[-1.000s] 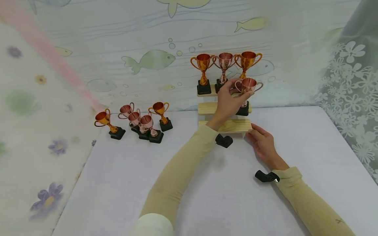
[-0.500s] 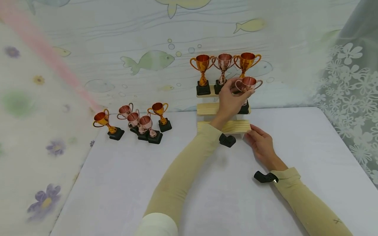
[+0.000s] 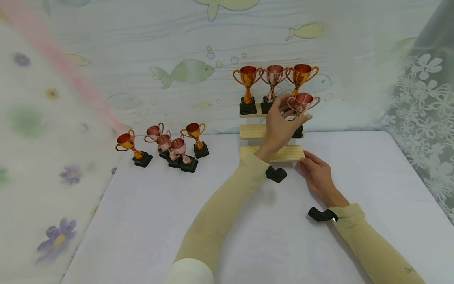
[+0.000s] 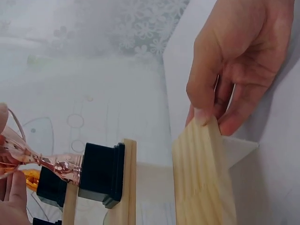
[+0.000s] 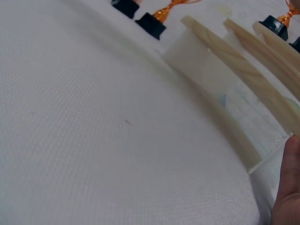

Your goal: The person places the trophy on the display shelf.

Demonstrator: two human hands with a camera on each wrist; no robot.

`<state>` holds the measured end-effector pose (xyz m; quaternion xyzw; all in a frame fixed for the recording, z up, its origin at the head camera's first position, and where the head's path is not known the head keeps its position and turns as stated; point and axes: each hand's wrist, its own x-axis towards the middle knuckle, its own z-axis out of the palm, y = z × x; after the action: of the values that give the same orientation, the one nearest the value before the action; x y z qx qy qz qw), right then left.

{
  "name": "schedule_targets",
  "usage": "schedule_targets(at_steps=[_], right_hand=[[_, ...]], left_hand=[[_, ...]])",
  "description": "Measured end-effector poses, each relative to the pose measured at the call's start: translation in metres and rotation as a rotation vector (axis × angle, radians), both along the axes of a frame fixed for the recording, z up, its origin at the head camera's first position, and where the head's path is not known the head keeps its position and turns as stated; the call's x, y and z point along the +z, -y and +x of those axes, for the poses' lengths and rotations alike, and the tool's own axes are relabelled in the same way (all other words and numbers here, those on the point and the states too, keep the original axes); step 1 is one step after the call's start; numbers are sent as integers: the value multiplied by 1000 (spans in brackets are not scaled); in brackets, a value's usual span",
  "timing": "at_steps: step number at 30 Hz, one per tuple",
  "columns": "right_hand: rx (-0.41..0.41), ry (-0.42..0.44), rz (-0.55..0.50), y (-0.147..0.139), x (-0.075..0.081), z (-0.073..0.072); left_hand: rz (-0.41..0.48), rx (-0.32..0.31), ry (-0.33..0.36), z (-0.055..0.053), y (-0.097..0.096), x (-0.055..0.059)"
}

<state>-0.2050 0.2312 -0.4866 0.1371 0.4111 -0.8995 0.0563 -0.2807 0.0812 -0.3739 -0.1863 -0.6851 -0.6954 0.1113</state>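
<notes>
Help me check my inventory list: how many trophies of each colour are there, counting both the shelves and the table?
Gold trophies: 4 (2 on the top shelf, 2 on the table)
Rose-pink trophies: 5 (1 on the top shelf, 1 at the middle shelf, 3 on the table)
Total: 9

White table [image 3: 149, 221], five trophies [image 3: 163, 142], tiered wooden stand [image 3: 289, 153], four trophies [image 3: 274, 73] on it

Shiny copper-pink trophy [image 3: 304, 101], two-handled, black-based, upright on three-tiered wooden shelf [image 3: 291, 152], middle tier [image 3: 252, 131], right end
</notes>
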Motion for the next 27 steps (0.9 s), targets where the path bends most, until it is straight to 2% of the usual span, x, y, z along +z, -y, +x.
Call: schedule_targets(at_steps=[5, 9, 13, 16, 18, 23, 25, 27], right_hand=[[-1, 9, 13, -1, 1, 1], [-4, 7, 8, -5, 1, 3], [-4, 2, -7, -9, 2, 6], [1, -2, -10, -9, 2, 7], [3, -10, -14, -7, 2, 6], [17, -31, -41, -1, 2, 4], [22, -38, -39, 0, 2, 4], [28, -45, -25, 1, 3, 5]], left_hand=[[-23, 57, -70, 13, 5, -6], [-18, 89, -85, 23, 10, -12], [19, 56, -81, 33, 21, -18], [12, -16, -71, 42, 37, -23], [-48, -75, -74, 49, 54, -28], [-342, -217, -115, 69, 114, -47], [-441, -258, -109, 79, 143, -56], [-511, -275, -86, 90, 172, -66]])
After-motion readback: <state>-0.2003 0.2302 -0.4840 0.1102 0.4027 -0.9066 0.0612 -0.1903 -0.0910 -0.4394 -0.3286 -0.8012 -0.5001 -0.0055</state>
